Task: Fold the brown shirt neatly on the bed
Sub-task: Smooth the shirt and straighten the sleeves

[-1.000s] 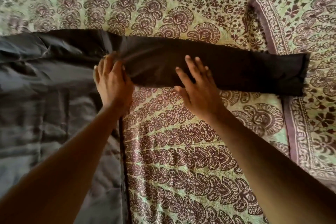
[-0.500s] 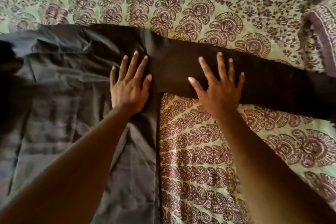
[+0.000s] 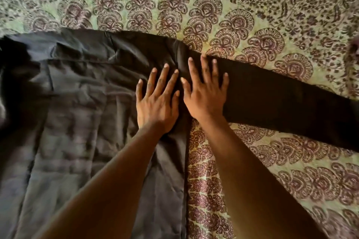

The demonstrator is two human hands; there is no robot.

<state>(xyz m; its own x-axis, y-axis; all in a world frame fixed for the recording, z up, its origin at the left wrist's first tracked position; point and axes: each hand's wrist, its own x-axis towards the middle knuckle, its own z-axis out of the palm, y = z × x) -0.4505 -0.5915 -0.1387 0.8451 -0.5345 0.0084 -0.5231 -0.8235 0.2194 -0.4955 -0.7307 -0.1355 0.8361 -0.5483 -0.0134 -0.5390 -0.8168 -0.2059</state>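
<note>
**On the patterned bedspread, both hands flat at the shirt's shoulder**

Across the bed's green cotton bedspread, printed with maroon fan-shaped motifs, lies the dark brown woven shirt, spread flat. Its body fills the left half of the view, creased in soft ridges, with one straight side edge running down toward the bottom of the frame just left of centre. From the shoulder, the shirt's long brown sleeve stretches out to the right, slanting slightly downward, and runs past the right edge of the view, so its cuff is not visible.

Two bare forearms come up from the bottom edge. The left hand rests palm down on the shirt's body beside the shoulder seam, fingers straight and fanned apart. The right hand lies palm down just beside it, on the inner end of the sleeve, fingers likewise spread and straight. The two thumbs sit close together, nearly touching. Neither hand curls round or pinches the cloth; both lie flat upon it.
</note>
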